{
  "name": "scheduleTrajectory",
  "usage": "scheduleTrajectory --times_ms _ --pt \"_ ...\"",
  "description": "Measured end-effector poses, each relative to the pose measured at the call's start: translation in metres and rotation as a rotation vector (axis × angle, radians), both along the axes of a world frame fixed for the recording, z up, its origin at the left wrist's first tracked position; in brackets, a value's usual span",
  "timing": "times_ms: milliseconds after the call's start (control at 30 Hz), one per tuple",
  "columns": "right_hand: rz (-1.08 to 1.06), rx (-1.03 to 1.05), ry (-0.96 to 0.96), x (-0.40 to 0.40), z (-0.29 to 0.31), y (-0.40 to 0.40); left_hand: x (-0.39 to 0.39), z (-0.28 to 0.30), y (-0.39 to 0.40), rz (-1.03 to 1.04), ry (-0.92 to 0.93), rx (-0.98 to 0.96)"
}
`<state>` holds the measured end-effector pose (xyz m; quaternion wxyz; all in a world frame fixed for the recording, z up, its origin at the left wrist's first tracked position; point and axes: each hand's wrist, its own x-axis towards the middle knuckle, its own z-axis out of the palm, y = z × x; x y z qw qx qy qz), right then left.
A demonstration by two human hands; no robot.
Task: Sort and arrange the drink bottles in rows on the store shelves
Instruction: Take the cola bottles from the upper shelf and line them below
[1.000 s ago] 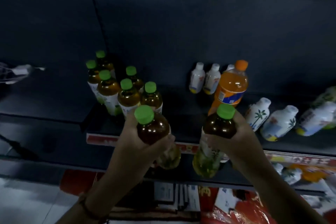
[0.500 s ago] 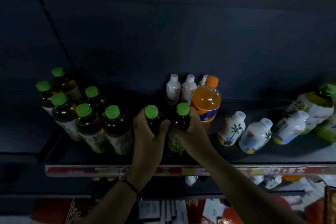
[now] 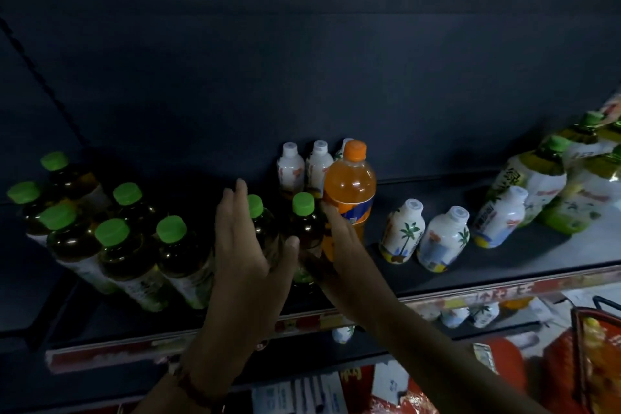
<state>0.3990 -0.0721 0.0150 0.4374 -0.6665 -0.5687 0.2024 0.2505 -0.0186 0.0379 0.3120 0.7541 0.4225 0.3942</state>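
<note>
Two brown tea bottles with green caps stand side by side on the dark shelf point(image 3: 504, 265), the left one point(image 3: 265, 232) and the right one point(image 3: 304, 228). My left hand point(image 3: 248, 245) is around the left bottle with fingers spread and straight, the thumb reaching between the two bottles. My right hand point(image 3: 339, 242) lies against the right bottle's right side, its fingers between that bottle and a big orange soda bottle point(image 3: 349, 185). Its thumb is hidden. A group of several matching tea bottles point(image 3: 134, 245) stands just to the left.
Small white bottles point(image 3: 304, 168) stand at the back behind the soda. Palm-print white bottles point(image 3: 423, 235) and large green tea bottles point(image 3: 537, 185) stand to the right. A lower shelf holds more bottles. A red basket point(image 3: 594, 356) is at the bottom right.
Both tea bottles went from held in the air to standing on the shelf beside the group. My left hand's fingers have since spread off its bottle.
</note>
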Motion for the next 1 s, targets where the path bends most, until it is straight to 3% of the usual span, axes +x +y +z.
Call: scheduleTrajectory --times_ms 100,300,367,467,633,800,1000 --pt "-0.034 -0.064 -0.034 0.017 0.003 -0.027 -0.001 0.018 -0.007 -0.079 0.168 0.253" --pt "-0.271 0.016 0.008 0.06 0.007 -0.031 0.027 0.025 0.016 -0.207 0.707 0.516" --pt "-0.239 0.006 0.115 0.065 0.014 -0.016 0.034 0.021 0.023 -0.219 0.858 0.555" --pt "-0.136 0.024 0.237 0.067 0.011 0.011 0.035 0.012 0.029 -0.212 0.865 0.618" --pt "-0.208 0.031 0.343 0.068 -0.008 0.032 0.032 0.008 0.03 -0.198 0.852 0.684" --pt "-0.244 0.071 0.304 0.066 -0.002 0.021 0.029 0.002 0.033 -0.192 0.831 0.703" --pt "-0.11 0.104 0.253 0.066 0.026 -0.03 0.036 0.016 0.008 -0.221 0.594 0.516"
